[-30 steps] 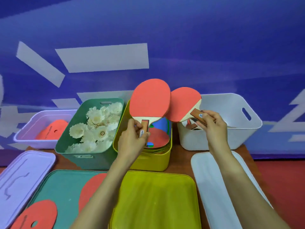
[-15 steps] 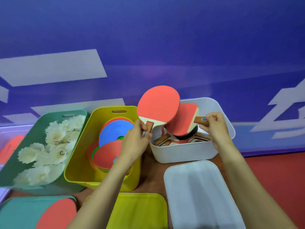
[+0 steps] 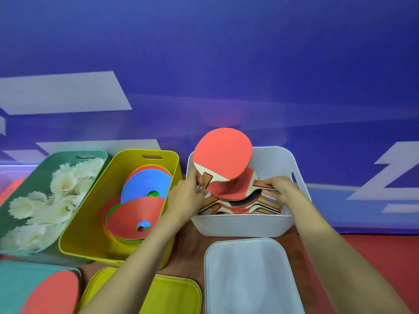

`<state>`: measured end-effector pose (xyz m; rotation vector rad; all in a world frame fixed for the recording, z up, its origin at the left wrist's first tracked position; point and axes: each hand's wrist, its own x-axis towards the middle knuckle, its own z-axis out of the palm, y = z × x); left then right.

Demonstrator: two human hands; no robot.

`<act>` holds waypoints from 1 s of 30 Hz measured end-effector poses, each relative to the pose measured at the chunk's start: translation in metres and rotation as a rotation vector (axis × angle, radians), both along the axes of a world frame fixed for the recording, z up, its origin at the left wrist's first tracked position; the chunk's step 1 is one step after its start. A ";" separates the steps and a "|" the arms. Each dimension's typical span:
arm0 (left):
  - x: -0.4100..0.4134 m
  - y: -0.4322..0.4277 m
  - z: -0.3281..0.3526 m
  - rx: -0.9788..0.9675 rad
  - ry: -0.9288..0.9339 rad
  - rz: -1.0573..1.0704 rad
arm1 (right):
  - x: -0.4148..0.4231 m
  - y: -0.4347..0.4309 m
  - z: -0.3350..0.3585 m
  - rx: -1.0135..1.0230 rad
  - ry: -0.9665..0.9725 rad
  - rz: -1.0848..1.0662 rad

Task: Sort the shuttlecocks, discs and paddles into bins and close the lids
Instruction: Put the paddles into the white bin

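My left hand (image 3: 188, 196) grips the handle of a red paddle (image 3: 223, 154) held tilted above the white bin (image 3: 240, 226). My right hand (image 3: 281, 189) pinches the handle of a second red paddle (image 3: 235, 189), which lies low on the stack of several paddles inside that bin. The yellow bin (image 3: 90, 227) holds red and blue discs (image 3: 145, 191). White shuttlecocks (image 3: 56, 196) fill the green bin (image 3: 27, 177). All three bins stand without lids.
The white lid (image 3: 251, 277) lies in front of the white bin, the yellow lid (image 3: 158, 293) in front of the yellow bin. A teal lid (image 3: 13, 284) at the lower left carries a red disc (image 3: 52, 293). A purple bin's edge shows at far left.
The view swung right toward the white bin. Both hands carried their paddles over it, and the right hand's paddle has come down onto the stack inside.
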<state>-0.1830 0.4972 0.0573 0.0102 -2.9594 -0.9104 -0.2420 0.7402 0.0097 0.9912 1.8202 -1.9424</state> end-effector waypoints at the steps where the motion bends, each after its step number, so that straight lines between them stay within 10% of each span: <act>1: -0.002 0.000 -0.001 -0.010 -0.002 -0.004 | -0.004 0.000 -0.003 0.067 -0.020 0.040; 14: -0.008 0.001 -0.021 -0.163 -0.075 -0.176 | -0.007 0.012 -0.012 0.914 -0.062 0.648; 30: -0.054 0.023 -0.066 -0.218 -0.272 -0.275 | 0.037 0.004 0.012 0.956 0.258 0.628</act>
